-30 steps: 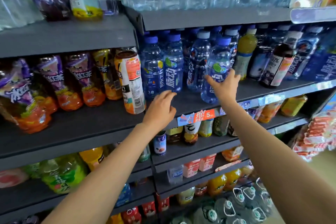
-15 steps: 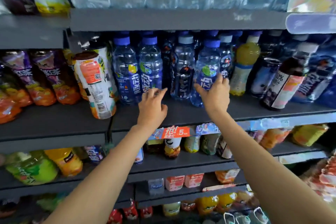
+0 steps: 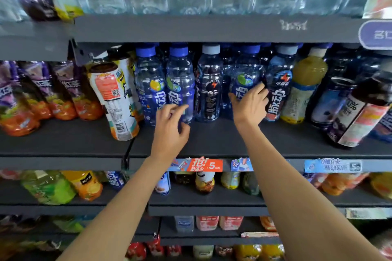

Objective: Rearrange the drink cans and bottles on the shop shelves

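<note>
Standing along a dark shop shelf (image 3: 212,140): blue-capped bottles. Right hand (image 3: 249,105) gripping one blue-capped sports-drink bottle (image 3: 244,78); left hand (image 3: 170,127) curling loosely at another blue-capped bottle (image 3: 180,82), grip unclear.

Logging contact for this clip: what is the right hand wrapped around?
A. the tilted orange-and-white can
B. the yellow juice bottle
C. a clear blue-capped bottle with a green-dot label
C: the right hand curls round the clear blue-capped bottle with a green-dot label.

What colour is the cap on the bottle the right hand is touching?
Blue; the bottle's cap shows clearly in the head view, above the right hand.
</note>
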